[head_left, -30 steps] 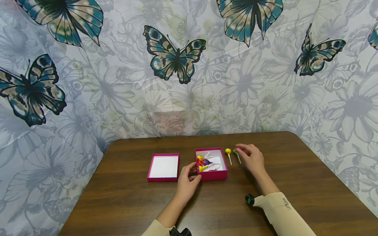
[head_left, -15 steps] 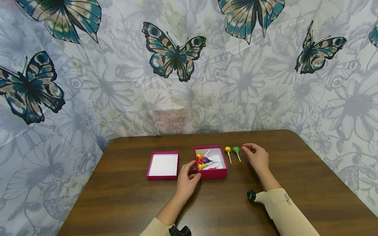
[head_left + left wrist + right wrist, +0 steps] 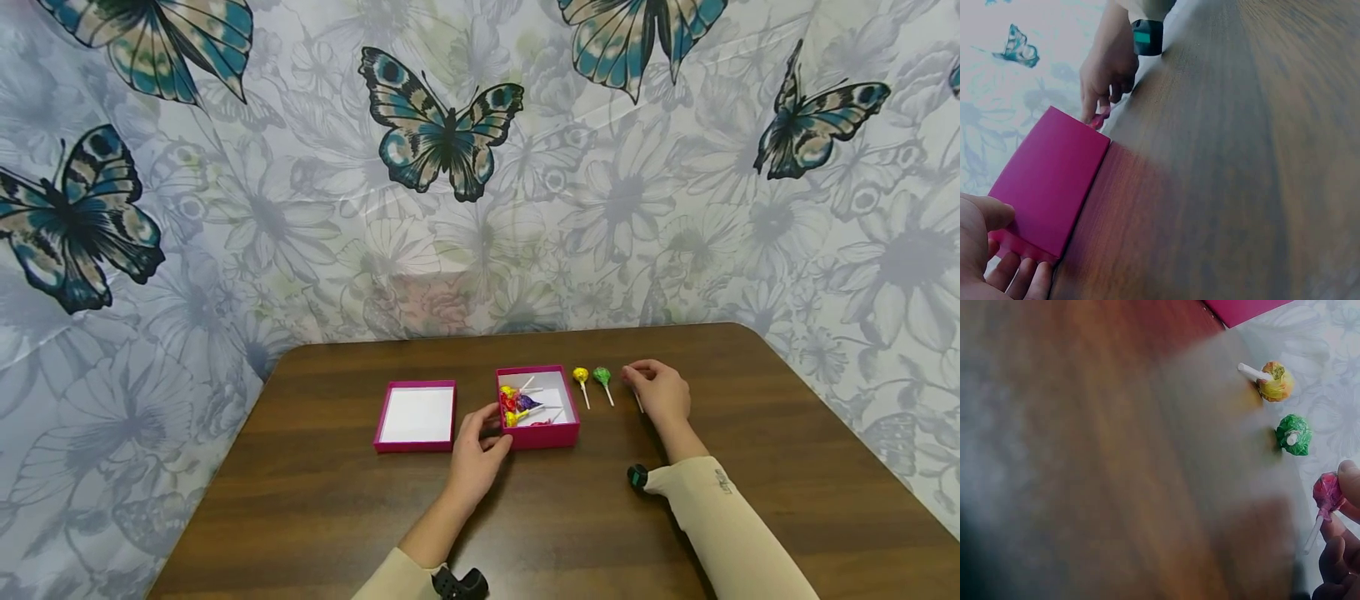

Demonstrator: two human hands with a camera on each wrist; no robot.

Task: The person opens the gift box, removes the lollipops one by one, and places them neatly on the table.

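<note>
My right hand (image 3: 662, 396) pinches a pink-wrapped lollipop (image 3: 1327, 492) by its head, the white stick angled down toward the table. In the head view the fingers cover most of it. Just left of that hand are a green lollipop (image 3: 602, 376) and a yellow lollipop (image 3: 581, 376), side by side with sticks toward me. With thumb on the front and fingers round the left side, my left hand (image 3: 475, 458) grips the corner of a magenta box (image 3: 543, 437). Several wrapped lollipops (image 3: 517, 404) lie inside, mostly along its left part.
To the left of the box lies its magenta-edged lid (image 3: 417, 417), white inside facing up. The brown wooden table (image 3: 570, 517) ends at the back against a butterfly-patterned wall cloth (image 3: 450, 275).
My right hand has moved rightward, from over the green lollipop to a spot beside it, uncovering that lollipop. My left hand stays at the box corner. The head view has tilted slightly.
</note>
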